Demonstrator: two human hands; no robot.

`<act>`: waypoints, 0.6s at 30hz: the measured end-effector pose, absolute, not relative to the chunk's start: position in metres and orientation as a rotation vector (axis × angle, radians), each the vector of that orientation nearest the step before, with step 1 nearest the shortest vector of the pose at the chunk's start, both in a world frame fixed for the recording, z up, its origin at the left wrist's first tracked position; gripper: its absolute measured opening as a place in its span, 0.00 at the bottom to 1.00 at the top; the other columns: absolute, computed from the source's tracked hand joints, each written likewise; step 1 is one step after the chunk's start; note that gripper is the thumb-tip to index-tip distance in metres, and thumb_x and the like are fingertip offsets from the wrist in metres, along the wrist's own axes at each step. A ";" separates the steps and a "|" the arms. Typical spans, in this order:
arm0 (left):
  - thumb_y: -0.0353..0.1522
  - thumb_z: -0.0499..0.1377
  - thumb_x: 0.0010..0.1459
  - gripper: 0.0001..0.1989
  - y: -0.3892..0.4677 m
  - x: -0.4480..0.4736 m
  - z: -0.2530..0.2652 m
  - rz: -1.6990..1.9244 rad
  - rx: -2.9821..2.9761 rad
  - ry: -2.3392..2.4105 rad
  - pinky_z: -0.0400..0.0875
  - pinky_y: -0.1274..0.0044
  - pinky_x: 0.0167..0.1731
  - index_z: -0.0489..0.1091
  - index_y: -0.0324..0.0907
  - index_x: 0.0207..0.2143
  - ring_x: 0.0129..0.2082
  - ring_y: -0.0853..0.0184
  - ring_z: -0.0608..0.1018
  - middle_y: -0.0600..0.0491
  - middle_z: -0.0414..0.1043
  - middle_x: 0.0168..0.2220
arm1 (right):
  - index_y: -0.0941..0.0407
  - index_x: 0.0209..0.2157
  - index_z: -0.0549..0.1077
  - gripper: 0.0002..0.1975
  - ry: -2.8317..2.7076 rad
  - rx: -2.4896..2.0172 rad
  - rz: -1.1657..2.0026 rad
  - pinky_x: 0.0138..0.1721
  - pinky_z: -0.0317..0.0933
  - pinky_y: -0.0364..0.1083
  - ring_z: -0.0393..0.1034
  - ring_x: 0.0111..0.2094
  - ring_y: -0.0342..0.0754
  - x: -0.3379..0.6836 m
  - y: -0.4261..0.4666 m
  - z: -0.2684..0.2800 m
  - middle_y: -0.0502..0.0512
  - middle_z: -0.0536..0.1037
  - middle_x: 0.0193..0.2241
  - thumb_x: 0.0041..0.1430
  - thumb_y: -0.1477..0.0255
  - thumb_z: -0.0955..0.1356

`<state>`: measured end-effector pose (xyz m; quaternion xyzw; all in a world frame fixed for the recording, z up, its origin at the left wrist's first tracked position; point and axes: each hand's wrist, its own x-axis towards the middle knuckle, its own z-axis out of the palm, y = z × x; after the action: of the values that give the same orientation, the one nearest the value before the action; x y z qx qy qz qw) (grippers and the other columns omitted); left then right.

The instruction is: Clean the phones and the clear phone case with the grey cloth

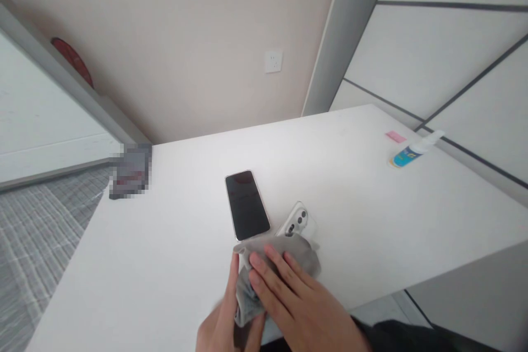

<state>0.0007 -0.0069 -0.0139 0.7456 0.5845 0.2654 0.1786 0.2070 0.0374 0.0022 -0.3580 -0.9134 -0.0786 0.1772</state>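
Observation:
My right hand (295, 300) lies over a grey cloth (303, 253), its fingers stretched along the fabric and pressing it down. Below and to the left, my left hand (225, 313) is closed, thumb up along the cloth's left edge. What it grips is mostly covered by the cloth; only a dark flat part shows at the bottom. Just beyond the hands, a smartphone (247, 206) with a black screen lies face up. Beside it rests a whitish phone (299, 219) with its camera lenses upward, its near end hidden behind the cloth. Something transparent shows along its right side.
The white table (165, 253) meets the wall at the back. A spray bottle (410, 155) with a blue label is at the far right, near a pink slip (396, 136). A blurred-out dark item (132, 170) sits at the back left corner.

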 end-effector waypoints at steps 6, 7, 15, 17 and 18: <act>0.34 0.58 0.69 0.31 0.008 -0.001 -0.010 0.734 2.203 1.604 0.83 0.72 0.41 0.53 0.46 0.70 0.44 0.60 0.85 0.47 0.81 0.48 | 0.67 0.75 0.44 0.55 -2.467 -1.323 -0.173 0.67 0.53 0.59 0.43 0.75 0.60 0.223 0.033 -0.004 0.65 0.49 0.75 0.66 0.36 0.55; 0.34 0.58 0.68 0.28 0.010 0.000 -0.009 0.729 2.250 1.604 0.83 0.70 0.42 0.57 0.45 0.67 0.44 0.59 0.84 0.46 0.81 0.47 | 0.67 0.74 0.45 0.55 -2.473 -1.321 -0.152 0.67 0.53 0.59 0.44 0.75 0.60 0.224 0.032 -0.004 0.66 0.50 0.74 0.65 0.36 0.56; 0.29 0.55 0.64 0.24 0.010 0.009 0.002 0.651 2.455 1.613 0.79 0.62 0.46 0.62 0.40 0.61 0.48 0.55 0.78 0.44 0.77 0.51 | 0.61 0.73 0.53 0.50 -2.555 -1.205 -0.024 0.67 0.56 0.56 0.51 0.72 0.56 0.227 0.025 -0.001 0.62 0.57 0.73 0.66 0.39 0.60; 0.29 0.55 0.63 0.23 0.011 0.012 0.004 0.647 2.466 1.599 0.78 0.63 0.45 0.63 0.41 0.61 0.47 0.55 0.78 0.44 0.76 0.51 | 0.65 0.72 0.56 0.49 -2.530 -1.250 -0.083 0.65 0.57 0.59 0.50 0.73 0.60 0.227 0.026 -0.001 0.66 0.58 0.72 0.67 0.40 0.61; 0.29 0.55 0.63 0.23 0.011 0.012 0.005 0.637 2.468 1.594 0.78 0.63 0.45 0.63 0.41 0.61 0.47 0.55 0.78 0.44 0.76 0.51 | 0.67 0.71 0.57 0.50 -2.521 -1.254 -0.118 0.64 0.57 0.60 0.49 0.73 0.61 0.226 0.025 -0.002 0.68 0.58 0.72 0.66 0.39 0.61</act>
<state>0.0123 0.0112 0.0048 0.8191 0.5289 0.2114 0.0678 0.2256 0.0253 -0.0021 -0.4390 -0.8830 -0.0412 0.1609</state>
